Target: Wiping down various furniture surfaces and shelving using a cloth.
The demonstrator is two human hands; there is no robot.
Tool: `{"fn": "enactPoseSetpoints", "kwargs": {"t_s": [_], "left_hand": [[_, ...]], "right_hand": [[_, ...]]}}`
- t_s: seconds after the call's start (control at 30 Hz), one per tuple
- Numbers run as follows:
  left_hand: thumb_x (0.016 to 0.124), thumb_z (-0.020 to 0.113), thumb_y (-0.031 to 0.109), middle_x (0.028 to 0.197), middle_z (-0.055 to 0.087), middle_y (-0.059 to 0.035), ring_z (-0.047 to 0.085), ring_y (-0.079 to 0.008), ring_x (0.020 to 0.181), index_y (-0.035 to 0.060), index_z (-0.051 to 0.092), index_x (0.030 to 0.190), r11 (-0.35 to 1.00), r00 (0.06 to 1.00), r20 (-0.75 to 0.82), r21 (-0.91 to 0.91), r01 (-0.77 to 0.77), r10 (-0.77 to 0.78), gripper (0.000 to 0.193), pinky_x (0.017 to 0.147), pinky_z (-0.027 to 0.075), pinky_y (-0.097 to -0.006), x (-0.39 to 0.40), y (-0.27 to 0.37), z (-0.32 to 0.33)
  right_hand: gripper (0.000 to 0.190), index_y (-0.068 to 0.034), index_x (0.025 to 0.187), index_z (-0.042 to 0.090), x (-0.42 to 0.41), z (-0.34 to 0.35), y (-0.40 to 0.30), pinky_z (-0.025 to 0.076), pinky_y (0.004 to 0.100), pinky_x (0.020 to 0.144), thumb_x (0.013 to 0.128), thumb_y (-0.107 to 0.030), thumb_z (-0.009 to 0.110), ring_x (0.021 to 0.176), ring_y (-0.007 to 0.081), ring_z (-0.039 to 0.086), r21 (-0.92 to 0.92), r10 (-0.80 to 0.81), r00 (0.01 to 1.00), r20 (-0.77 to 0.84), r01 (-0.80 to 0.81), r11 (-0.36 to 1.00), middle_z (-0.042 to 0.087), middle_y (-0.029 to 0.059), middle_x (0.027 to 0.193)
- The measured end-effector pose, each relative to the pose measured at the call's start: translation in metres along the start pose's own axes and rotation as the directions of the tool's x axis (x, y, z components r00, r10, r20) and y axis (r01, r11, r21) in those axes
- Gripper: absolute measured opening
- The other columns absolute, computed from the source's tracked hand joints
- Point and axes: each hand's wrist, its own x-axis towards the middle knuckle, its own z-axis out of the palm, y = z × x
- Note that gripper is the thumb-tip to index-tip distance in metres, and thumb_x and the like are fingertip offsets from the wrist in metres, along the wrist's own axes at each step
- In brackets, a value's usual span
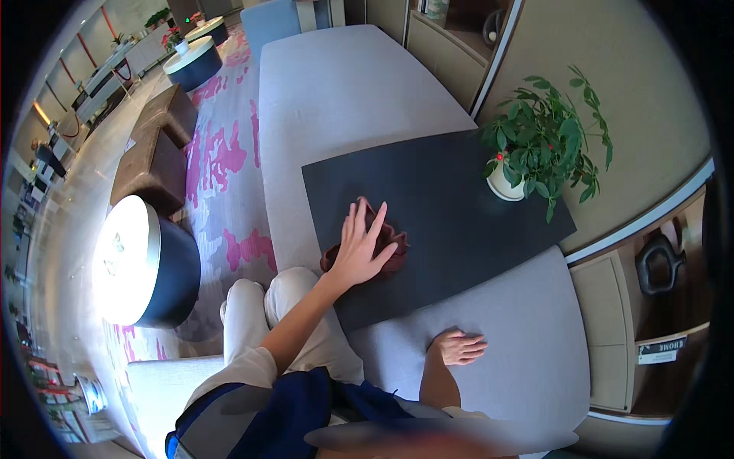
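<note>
My left hand (362, 246) is over a crumpled reddish-brown cloth (395, 258), fingers spread, thumb out to the side. Folds of the cloth show past the fingers and at the wrist; the hand covers its middle. Whether the palm presses on it, I cannot tell. The cloth lies near the left side of a dark flat tabletop (436, 189). My right hand (459, 347) rests palm down on the grey upholstered bench (516, 321), nearer to me than the tabletop, holding nothing.
A leafy plant in a white pot (506, 182) stands at the tabletop's far right. Shelves with a dark ornament (656, 267) line the right wall. To the left are a round table (129, 258), brown stools (152, 169) and a patterned carpet (223, 155). A person (49, 158) stands far off.
</note>
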Motion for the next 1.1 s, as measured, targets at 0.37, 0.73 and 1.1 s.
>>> {"fn": "enactPoseSetpoints", "kwargs": {"t_s": [0.37,0.73,1.1], "left_hand": [[0.083,0.061,0.012,0.133,0.047,-0.0162,0.046,-0.0369,0.123,0.0096,0.055,0.121,0.961,0.973,0.189,0.214,-0.173,0.133,0.039,0.105,0.035,-0.0489,0.003,-0.067,0.029],[0.07,0.062,-0.005,0.083,0.05,-0.0031,0.051,-0.0146,0.081,0.0057,0.043,0.084,0.847,0.971,0.205,-0.488,0.212,-0.125,0.026,0.075,0.043,-0.0282,0.097,-0.129,0.021],[0.081,0.07,0.021,0.138,0.045,-0.0145,0.039,-0.033,0.131,0.0074,0.053,0.124,0.952,0.896,0.416,-0.306,-0.021,0.153,0.049,0.108,0.032,-0.045,0.084,-0.072,-0.004]], "right_hand": [[0.058,-0.009,0.146,0.031,0.001,0.006,-0.002,0.021,0.0488,0.112,0.094,-0.034,0.026,0.142,0.0325,0.024,-0.023,0.006,1.0,0.028,-0.005,1.0,0.026,0.0158,0.154],[0.059,-0.01,0.147,0.029,0.0,0.014,0.0,0.019,0.049,0.113,0.095,-0.036,0.023,0.143,0.0322,0.022,-0.017,-0.031,0.999,0.029,0.031,0.999,0.023,0.0152,0.155],[0.06,-0.011,0.148,0.028,0.0,0.008,-0.005,0.018,0.0487,0.114,0.095,-0.036,0.021,0.144,0.0315,0.021,-0.034,0.002,0.999,0.034,-0.001,0.999,0.022,0.0147,0.156]]}}
